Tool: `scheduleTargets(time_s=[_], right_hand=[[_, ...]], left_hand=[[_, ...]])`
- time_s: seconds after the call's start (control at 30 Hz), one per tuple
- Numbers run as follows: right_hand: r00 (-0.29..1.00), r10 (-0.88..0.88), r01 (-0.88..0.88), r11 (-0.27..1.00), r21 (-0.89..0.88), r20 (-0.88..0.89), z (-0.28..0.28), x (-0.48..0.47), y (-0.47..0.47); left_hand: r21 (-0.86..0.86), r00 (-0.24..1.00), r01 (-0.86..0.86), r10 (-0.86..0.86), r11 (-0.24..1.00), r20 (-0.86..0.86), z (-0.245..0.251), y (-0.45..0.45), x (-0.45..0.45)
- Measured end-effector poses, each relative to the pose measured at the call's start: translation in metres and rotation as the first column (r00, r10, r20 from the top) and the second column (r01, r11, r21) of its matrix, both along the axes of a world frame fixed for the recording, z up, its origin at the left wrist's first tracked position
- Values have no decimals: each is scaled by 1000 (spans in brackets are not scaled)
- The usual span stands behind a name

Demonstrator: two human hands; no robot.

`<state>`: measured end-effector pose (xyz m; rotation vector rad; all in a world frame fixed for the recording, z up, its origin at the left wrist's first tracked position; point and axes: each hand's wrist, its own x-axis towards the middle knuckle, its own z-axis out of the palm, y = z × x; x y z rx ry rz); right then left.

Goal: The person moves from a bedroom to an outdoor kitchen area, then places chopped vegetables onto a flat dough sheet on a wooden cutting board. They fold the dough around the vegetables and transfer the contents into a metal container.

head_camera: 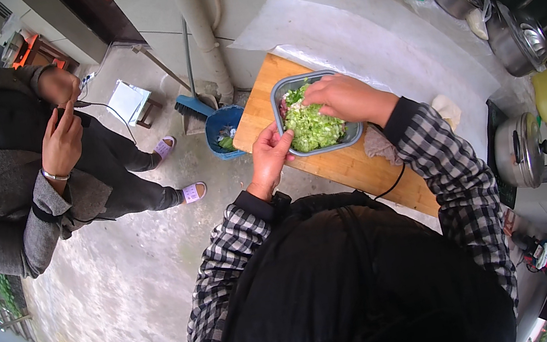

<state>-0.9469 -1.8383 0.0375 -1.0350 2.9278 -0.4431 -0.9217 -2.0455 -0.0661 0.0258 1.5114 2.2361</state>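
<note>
A grey rectangular container sits on a wooden board in front of me. Finely chopped green vegetable nearly fills it, and some pinkish food, perhaps minced meat, shows along its left side. My left hand grips the container's near left rim, thumb on top. Reaching over the far right rim, my right hand has its bent fingers down at the chopped greens. Its fingertips are partly hidden, so I cannot tell whether they pinch any. A crumpled brownish cloth lies on the board beside the container.
Left of the board, a blue bin holds scraps, with a blue brush beside it. Another person stands at the left, near a small stool. Metal pots stand along the right.
</note>
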Motion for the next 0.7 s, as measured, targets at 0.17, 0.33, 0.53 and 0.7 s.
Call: scheduleTargets(time_s=[0.17, 0.33, 0.53, 0.7], right_hand=[[990, -134, 128, 986, -104, -53, 49, 25, -11], [952, -263, 245, 961, -130, -153, 47, 39, -33], [953, -282, 261, 949, -176, -107, 29, 56, -18], [948, -172, 183, 983, 18, -266, 22, 56, -24]], left_hand=[[-32, 1000, 12, -13, 999, -21, -2, -8, -2], [-216, 931, -185, 100, 959, -352, -3, -12, -4], [-396, 874, -245, 25, 885, -485, 7, -21, -8], [-429, 814, -201, -93, 881, -573, 27, -20, -12]])
